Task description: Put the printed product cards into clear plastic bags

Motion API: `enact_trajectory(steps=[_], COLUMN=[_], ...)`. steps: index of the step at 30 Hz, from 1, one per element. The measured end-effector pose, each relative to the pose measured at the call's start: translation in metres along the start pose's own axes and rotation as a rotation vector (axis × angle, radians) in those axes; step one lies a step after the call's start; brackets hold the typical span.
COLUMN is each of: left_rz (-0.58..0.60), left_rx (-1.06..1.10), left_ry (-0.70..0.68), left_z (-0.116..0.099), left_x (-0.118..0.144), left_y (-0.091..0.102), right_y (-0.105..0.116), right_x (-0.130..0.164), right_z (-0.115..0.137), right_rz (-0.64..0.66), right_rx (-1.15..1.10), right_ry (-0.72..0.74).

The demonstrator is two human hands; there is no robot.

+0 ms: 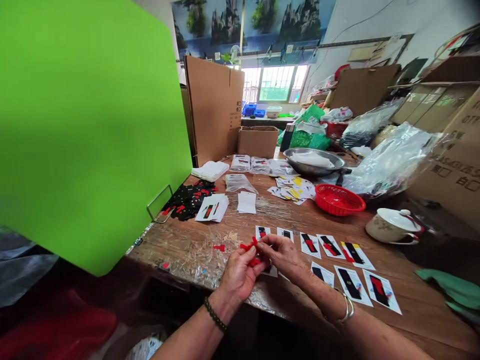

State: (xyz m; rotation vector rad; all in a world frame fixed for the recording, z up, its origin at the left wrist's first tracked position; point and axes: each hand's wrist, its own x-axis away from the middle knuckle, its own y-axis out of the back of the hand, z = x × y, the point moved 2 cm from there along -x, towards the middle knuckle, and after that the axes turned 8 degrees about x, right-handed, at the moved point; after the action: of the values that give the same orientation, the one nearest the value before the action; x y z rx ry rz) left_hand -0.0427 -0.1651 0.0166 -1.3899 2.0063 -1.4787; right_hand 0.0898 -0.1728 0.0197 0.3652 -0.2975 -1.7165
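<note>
Your left hand (238, 272) and right hand (282, 255) meet at the near edge of the wooden table (412, 285). Both pinch a bunch of small red pieces (252, 252); fingers are curled tight around them, tips pressed together. I count about 3 red bits sticking out, but can't tell the exact no. since your fingers hide some. The bunch sits in the air just above the table, btwn your 2 hands.

1 more loose red piece (219, 247) lies on the table, near your left hand. You wear 1 dark bead bracelet (214, 315) on the left wrist and 1 silver bangle (347, 309) on the right.

White cards (352, 285) with black or red strips lie in 2 rows by your right hand: about 6 in the far row, 3 clear in the near row, 1 more partly under your hands.

Farther back: 1 red basket (339, 199), 1 metal bowl (314, 162), 1 white pot with lid (392, 226), 1 pile of black and red pieces (187, 199), 1 stack of cards (213, 207) beside it, 1 small cardboard box (258, 141). 1 big green board (86, 125) stands on the left and touches the table edge.
</note>
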Motion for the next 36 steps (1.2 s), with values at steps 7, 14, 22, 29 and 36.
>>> enact_trajectory(steps=[7, 14, 22, 29, 36], left_rz=[-0.042, -0.095, 0.041, 0.011, -0.017], left_rx=[-0.121, -0.248, -0.372, -0.365, -0.42], left_ry=[0.002, 0.092, 0.247, 0.36, 0.34], left_z=[0.009, 0.03, 0.07, 0.074, 0.079], left_x=[0.006, 0.009, 0.013, 0.02, 0.024], left_y=[0.006, -0.012, -0.036, -0.038, -0.043], right_y=[0.002, 0.048, 0.089, 0.163, 0.165], right_x=[0.02, 0.048, 0.071, 0.08, 0.088], right_z=[0.004, 0.002, 0.001, -0.041, -0.073], right_rz=[-0.044, -0.123, -0.158, -0.283, -0.248], right_rx=[-0.116, -0.191, 0.099, 0.358, 0.558], right_ry=[-0.083, -0.176, -0.06, -0.275, -0.405])
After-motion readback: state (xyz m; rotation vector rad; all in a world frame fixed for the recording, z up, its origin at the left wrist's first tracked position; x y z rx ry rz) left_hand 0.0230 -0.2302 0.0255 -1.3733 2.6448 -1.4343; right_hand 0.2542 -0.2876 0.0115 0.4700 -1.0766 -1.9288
